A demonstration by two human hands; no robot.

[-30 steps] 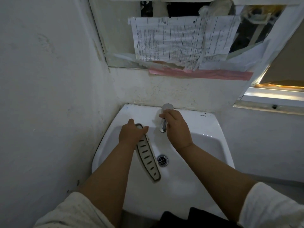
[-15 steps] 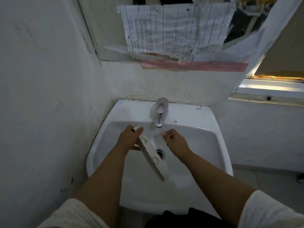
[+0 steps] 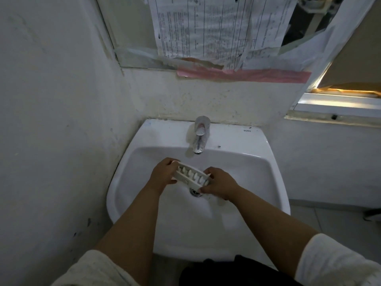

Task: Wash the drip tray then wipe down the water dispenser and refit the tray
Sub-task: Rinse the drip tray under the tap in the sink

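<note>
1. My left hand point(image 3: 164, 174) has its grip closed on the left end of the white drip tray point(image 3: 192, 176).
2. My right hand point(image 3: 221, 185) pinches the tray's right end.
3. I hold the tray over the white basin point(image 3: 268, 182), just above the drain point(image 3: 195, 191), below the chrome tap point(image 3: 200, 135).

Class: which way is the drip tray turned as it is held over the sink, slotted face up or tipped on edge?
Tipped on edge: the drip tray, held at its ends by the left hand and right hand, shows its ribbed underside.
</note>
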